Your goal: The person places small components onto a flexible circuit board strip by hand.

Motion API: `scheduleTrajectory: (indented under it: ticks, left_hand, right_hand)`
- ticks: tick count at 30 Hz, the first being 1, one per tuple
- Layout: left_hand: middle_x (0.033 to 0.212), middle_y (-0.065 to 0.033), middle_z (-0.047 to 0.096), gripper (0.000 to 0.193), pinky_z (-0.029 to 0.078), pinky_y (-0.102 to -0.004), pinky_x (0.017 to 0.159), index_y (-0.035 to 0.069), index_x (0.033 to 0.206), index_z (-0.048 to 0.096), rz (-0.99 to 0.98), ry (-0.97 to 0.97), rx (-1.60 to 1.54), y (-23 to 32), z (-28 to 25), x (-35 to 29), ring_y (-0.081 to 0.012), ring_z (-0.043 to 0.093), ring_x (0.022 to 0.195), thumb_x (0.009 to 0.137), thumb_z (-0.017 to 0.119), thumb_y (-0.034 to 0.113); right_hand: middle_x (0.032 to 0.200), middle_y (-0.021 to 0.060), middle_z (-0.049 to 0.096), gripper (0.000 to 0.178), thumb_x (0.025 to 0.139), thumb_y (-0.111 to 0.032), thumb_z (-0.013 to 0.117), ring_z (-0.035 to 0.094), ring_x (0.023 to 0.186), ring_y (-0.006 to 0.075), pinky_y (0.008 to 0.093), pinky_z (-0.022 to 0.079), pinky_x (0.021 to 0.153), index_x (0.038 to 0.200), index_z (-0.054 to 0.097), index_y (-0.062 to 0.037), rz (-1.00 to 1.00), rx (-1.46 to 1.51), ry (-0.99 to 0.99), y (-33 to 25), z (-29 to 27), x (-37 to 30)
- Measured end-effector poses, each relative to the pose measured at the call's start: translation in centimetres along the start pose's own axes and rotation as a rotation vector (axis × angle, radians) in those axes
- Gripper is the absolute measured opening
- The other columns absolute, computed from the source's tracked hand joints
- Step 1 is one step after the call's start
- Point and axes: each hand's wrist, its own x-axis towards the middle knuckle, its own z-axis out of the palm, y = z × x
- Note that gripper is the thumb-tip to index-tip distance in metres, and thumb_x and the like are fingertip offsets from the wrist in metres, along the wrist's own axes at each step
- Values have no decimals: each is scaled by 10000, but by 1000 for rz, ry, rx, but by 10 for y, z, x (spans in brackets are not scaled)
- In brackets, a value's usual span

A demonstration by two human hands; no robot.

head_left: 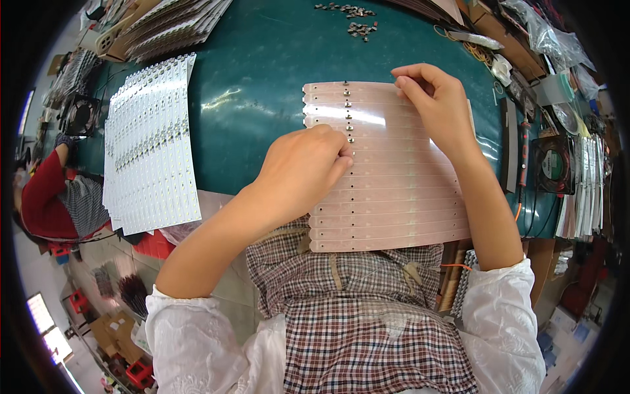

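Observation:
A pinkish-brown panel of joined circuit board strips (394, 187) lies in front of me, its near edge reaching over the table edge above my checked apron. Small metal connectors (349, 117) sit in a column on its upper strips, and small dark holes continue the line below them. My left hand (305, 164) rests over the panel's left part, fingers curled and tips pinched at the lower end of that column. Whatever is between them is hidden. Above the panel's far right part, my right hand (436, 108) holds thumb and forefinger together; anything in them is too small to name.
Loose small metal parts (361, 29) lie in piles at the table's far side. A stack of white LED boards (152, 148) stands left, more boards (174, 29) behind it. A soldering iron (524, 154), a fan (553, 164) and upright strips (583, 187) are at right. Someone in red (46, 197) sits far left.

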Motion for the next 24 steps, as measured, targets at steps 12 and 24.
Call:
scheduleTrajectory:
  ticks: [12,24]
  left_hand:
    - [823,-79,660,115,538,-386,699,59,866,668,194,168,263,0,17,-3,-276,675,801,815,742,131]
    - [826,-80,656,135,537,-382,684,58,875,680,243,235,304,-4,21,-8,-282,671,787,800,761,134]
  right_hand:
    - [875,59,737,149,923,-46,696,677,789,102,244,540,711,1033,740,44,64,123,-109,-2,-6,-34]
    - [804,90,715,114,828,-51,737,667,701,137,288,541,655,903,712,32,94,87,-438,-27,15,-77]
